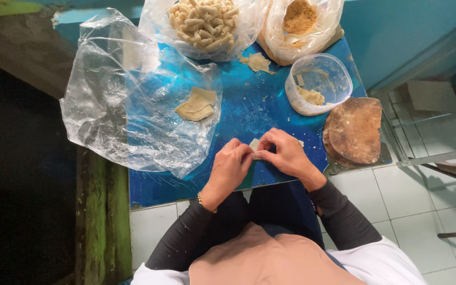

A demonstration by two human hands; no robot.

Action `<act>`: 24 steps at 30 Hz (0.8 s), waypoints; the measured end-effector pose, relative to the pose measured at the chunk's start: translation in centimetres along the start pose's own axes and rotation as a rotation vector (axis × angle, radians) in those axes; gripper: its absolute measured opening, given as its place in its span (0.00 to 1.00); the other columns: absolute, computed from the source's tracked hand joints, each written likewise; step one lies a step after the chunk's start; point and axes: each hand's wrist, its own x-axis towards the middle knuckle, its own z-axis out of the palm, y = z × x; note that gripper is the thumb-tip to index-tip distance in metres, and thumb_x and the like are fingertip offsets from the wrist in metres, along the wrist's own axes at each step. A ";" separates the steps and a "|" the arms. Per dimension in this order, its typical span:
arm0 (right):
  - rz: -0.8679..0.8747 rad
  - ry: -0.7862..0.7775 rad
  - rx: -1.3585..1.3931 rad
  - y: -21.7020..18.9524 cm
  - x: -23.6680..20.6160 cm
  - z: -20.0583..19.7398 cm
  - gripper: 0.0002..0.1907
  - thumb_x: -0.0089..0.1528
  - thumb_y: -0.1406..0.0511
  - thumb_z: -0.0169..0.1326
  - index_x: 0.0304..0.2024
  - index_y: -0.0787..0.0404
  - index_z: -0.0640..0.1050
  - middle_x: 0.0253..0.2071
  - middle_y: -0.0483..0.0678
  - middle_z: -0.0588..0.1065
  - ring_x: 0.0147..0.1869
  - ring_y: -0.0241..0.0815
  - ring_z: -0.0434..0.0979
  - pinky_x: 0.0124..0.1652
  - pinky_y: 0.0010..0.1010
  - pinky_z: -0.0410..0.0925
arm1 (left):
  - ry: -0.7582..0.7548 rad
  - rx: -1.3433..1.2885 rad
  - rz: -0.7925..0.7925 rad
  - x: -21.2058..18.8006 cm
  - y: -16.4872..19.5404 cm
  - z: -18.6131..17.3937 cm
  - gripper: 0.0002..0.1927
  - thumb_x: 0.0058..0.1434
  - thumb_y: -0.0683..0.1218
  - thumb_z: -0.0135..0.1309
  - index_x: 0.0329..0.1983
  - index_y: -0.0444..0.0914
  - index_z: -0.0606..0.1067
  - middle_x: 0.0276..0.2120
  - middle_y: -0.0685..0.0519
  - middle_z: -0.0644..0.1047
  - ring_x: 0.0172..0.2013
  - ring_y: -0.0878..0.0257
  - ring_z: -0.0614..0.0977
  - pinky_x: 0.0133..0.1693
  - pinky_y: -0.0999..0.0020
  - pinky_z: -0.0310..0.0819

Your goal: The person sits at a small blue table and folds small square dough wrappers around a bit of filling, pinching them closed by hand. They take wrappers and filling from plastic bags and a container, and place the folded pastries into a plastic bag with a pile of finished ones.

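Taking the blue worktop (249, 111) as the landmark: over its left part lies a large crumpled clear plastic sheet (127, 95), and on that sheet, toward the worktop's middle, rests a small stack of pale dough wrappers (196, 104). At the worktop's far edge, left of centre, an open clear bag of rolled pastry pieces (202, 22) stands.

At the near edge of the worktop, about its middle, the left hand (230, 163) and the right hand (286, 153) meet. Both are closed in a pinch on one small dough wrapper (254, 145), fingertips pressing it from either side; only a pale corner of it shows between them. It looks thin, light and soft, likely to tear or stick if pulled hard, so it wants a gentle hold at the edges with fingertips rather than the flat of the hand. Its long axis seems to run across the worktop from one hand to the other, though most of it is hidden.

Further right at the far edge sits a second bag of brown crumbs (302, 21), with a loose dough scrap (257, 62) just before it. Nearer, a clear round plastic tub (317, 84) holds a little filling. At the worktop's right edge lies a round wooden board (355, 131).
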 end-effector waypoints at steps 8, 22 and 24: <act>-0.413 0.251 -0.464 -2.5 -3.2 0.8 0.10 0.57 0.66 0.61 0.42 0.58 0.82 0.40 0.44 0.78 0.39 0.48 0.74 0.38 0.39 0.68 | -0.062 -0.133 -0.151 1.1 -0.3 0.2 0.08 0.59 0.38 0.58 0.40 0.35 0.71 0.31 0.46 0.77 0.32 0.47 0.81 0.34 0.57 0.75; -0.021 0.061 -0.093 0.2 -0.6 0.5 0.09 0.57 0.63 0.65 0.35 0.58 0.80 0.34 0.44 0.76 0.38 0.45 0.77 0.38 0.37 0.69 | -0.044 0.050 -0.021 0.5 -0.4 0.3 0.03 0.60 0.41 0.59 0.32 0.38 0.77 0.30 0.46 0.75 0.33 0.46 0.80 0.35 0.53 0.74; -0.043 0.095 -0.167 -0.3 -1.1 0.6 0.05 0.59 0.63 0.64 0.35 0.55 0.81 0.34 0.42 0.77 0.39 0.44 0.76 0.39 0.37 0.69 | -0.066 0.010 -0.106 0.8 -0.4 0.4 0.03 0.58 0.42 0.59 0.31 0.38 0.76 0.30 0.47 0.76 0.31 0.47 0.80 0.34 0.54 0.74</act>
